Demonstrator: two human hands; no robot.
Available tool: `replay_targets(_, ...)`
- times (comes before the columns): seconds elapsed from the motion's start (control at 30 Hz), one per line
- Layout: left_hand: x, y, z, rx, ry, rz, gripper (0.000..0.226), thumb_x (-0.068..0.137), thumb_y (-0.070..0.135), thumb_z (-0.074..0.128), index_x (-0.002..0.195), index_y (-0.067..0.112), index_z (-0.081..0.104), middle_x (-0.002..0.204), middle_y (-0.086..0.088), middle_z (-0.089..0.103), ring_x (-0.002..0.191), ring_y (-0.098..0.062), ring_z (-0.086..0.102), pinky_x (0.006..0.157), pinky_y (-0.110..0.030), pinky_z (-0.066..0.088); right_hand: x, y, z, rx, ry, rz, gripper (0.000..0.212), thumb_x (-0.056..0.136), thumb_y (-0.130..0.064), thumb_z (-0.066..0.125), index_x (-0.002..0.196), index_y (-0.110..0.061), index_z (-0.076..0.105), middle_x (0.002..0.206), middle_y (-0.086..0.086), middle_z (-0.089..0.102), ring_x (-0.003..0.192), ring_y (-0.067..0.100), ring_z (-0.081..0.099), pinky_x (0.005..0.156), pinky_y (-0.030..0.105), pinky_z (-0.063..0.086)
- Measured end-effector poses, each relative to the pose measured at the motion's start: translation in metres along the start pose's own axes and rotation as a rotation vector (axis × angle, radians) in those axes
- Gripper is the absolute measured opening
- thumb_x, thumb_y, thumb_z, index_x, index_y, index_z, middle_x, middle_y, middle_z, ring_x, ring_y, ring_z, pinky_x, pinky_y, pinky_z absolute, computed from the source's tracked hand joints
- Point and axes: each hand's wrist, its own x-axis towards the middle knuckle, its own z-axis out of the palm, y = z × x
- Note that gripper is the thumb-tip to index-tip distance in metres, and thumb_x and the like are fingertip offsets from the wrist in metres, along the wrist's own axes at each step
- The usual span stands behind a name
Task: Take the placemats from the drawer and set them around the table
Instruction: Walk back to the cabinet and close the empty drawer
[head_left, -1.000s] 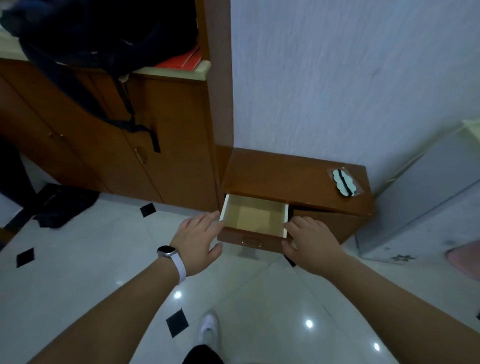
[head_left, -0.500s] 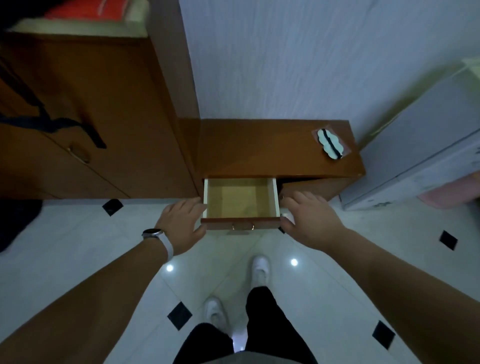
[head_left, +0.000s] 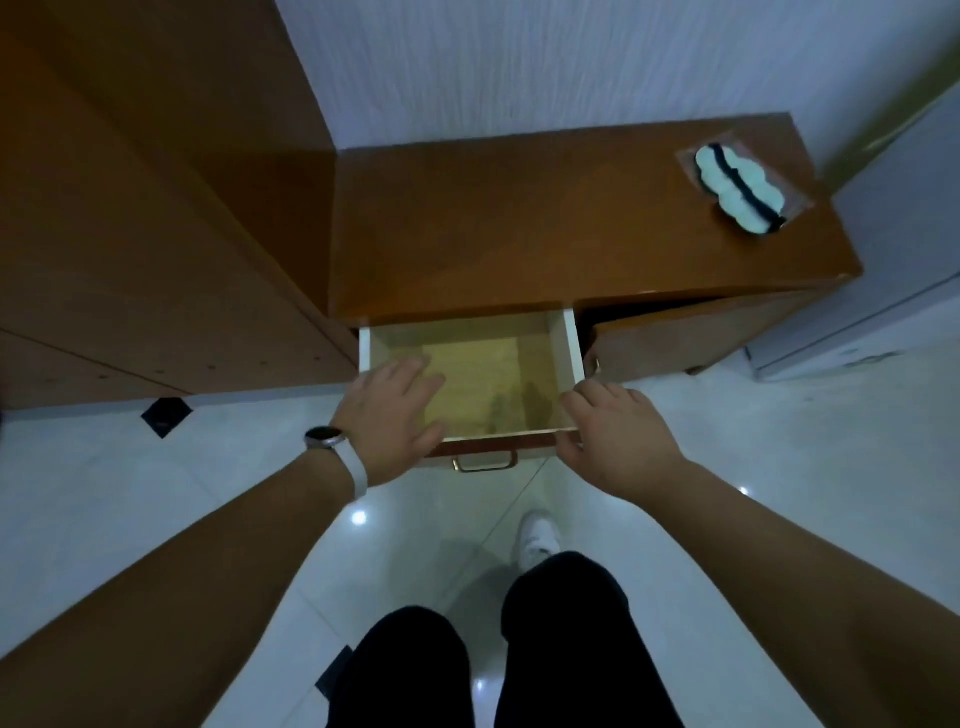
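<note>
Early stage: drawer is open, nothing lifted out yet. left hand has fingers straight, reaching in over the left side. The tan layer under its fingertips is probably the placemats, can't confirm. right hand has fingers curled over the drawer's front-right corner, thumb on the front face. The table is not in view, all placing left to do

Left hand covers the drawer front-left corner and part of its yellowish floor; what lies there can't be told. Right hand hides the front-right corner, fingertips out of sight, grip unclear. Drawer rear sits under cabinet top. Packet contents unreadable. Tall cupboard and grey unit cut by edges. Only 1 shoe shows.
</note>
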Motion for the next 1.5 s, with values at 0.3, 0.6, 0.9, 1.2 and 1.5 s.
replay_targets(0.3,0.101,-0.049,0.081,0.150,0.203,0.000,0.070,0.091,0.062,0.042,0.150,0.025,0.031,0.159,-0.004,0.026,0.146,-0.027,0.020,0.116,-0.047,0.016,0.053,0.028,0.098,0.036,-0.015,-0.225,0.063,0.086,-0.064,0.039,0.130,-0.022,0.054,0.118,-0.003,0.058,0.104,0.019,0.057,0.084,0.033,0.047)
replay_targets(0.6,0.135,-0.077,0.115,0.196,0.273,-0.033,0.078,0.090,0.068,0.035,0.154,0.029,0.012,0.163,0.001,0.012,0.149,-0.022,0.009,0.119,-0.047,0.010,0.088,0.000,0.151,-0.057,0.036,-0.414,0.065,0.081,-0.068,0.050,0.130,-0.026,0.052,0.120,-0.004,0.057,0.107,0.019,0.056,0.090,0.036,0.049)
replay_targets(0.9,0.134,-0.082,0.112,0.146,0.274,-0.003,0.079,0.090,0.068,0.036,0.154,0.031,0.010,0.163,0.002,0.011,0.149,-0.021,0.008,0.119,-0.047,0.010,0.100,0.003,0.146,-0.142,0.145,-0.341,0.073,0.078,-0.072,0.050,0.130,-0.020,0.056,0.121,0.001,0.060,0.108,0.022,0.059,0.087,0.036,0.049)
replay_targets(1.2,0.133,-0.085,0.111,0.120,0.252,0.021,0.080,0.088,0.071,0.033,0.154,0.033,0.009,0.164,0.003,0.009,0.149,-0.020,0.006,0.119,-0.048,0.009,0.128,0.005,0.136,-0.159,0.258,-0.278,0.080,0.076,-0.072,0.058,0.134,-0.019,0.049,0.132,0.007,0.054,0.122,0.027,0.051,0.099,0.043,0.044)
replay_targets(1.5,0.132,-0.083,0.109,0.079,0.229,0.020,0.078,0.089,0.072,0.030,0.154,0.035,0.007,0.164,0.006,0.005,0.149,-0.016,-0.001,0.119,-0.044,0.003,0.150,0.015,0.122,-0.189,0.262,-0.178,0.100,0.075,-0.088,0.038,0.153,-0.031,0.012,0.163,0.003,0.014,0.151,0.025,0.003,0.120,0.047,-0.001)
